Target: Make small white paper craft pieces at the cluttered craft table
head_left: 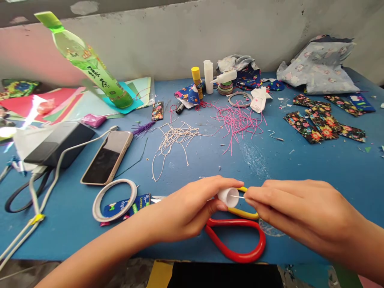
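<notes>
My left hand (195, 210) pinches a small white cap (228, 197) between thumb and fingers, its hollow side turned to the right. A thin white stick or cord end (238, 196) reaches into the cap's opening, and the closed fingertips of my right hand (303, 214) hold it. From here I cannot tell what this thin piece is. Under both hands lie scissors with one red and one yellow handle loop (237, 241); their blades are mostly hidden by my left hand.
White cords (177, 138) and pink cords (238, 120) lie mid-table. Behind them stand a glue stick (197, 82) and a white bottle (208, 77). Floral fabric pieces (325, 120) are at right. A phone (107, 158), tape roll (96, 206), power bank (60, 144) and tea bottle (93, 68) occupy the left.
</notes>
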Motion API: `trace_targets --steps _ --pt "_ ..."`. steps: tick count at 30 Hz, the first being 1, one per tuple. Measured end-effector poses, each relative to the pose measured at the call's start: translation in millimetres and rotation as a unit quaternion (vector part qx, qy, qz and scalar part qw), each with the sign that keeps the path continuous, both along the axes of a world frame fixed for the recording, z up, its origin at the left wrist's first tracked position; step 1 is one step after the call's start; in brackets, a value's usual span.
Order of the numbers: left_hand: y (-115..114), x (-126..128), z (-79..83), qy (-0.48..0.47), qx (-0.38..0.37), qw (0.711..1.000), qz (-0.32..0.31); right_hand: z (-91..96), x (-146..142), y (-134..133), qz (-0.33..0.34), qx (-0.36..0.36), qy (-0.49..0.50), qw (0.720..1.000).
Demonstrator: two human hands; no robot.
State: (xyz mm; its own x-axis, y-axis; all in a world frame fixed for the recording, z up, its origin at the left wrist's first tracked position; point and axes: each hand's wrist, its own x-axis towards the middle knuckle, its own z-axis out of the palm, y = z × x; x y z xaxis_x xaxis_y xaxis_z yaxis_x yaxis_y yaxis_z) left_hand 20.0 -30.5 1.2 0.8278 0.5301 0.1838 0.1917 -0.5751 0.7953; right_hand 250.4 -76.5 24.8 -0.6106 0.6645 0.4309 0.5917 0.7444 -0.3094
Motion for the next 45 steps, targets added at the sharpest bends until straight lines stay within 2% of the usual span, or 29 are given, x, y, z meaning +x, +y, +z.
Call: trace_targets --steps 7,13,26,35,41,45 --pt "1 0 -1.2 -0.006 -0.017 1.000 0.019 8.5 2 -8 -0.019 0.013 -0.071 0.997" --pt "1 0 -2.5 -0.015 -0.009 1.000 0.026 3.6 8 -10 -0.020 0.060 -0.109 0.992" --pt "1 0 -2.6 -0.028 -0.004 0.999 0.028 1.8 5 -6 -0.013 0.071 -0.108 0.992" --pt "0 0 -6.7 -0.060 -0.022 0.997 0.045 -8.2 1 -18 -0.045 0.158 -0.117 0.979" --pt "0 0 -5.6 -0.069 -0.033 0.996 0.047 -8.3 -3 -16 -0.051 0.153 -0.089 0.983" --pt "1 0 -3.1 -0.080 -0.051 0.995 0.042 -8.3 -3 -15 -0.049 0.125 -0.070 0.988"
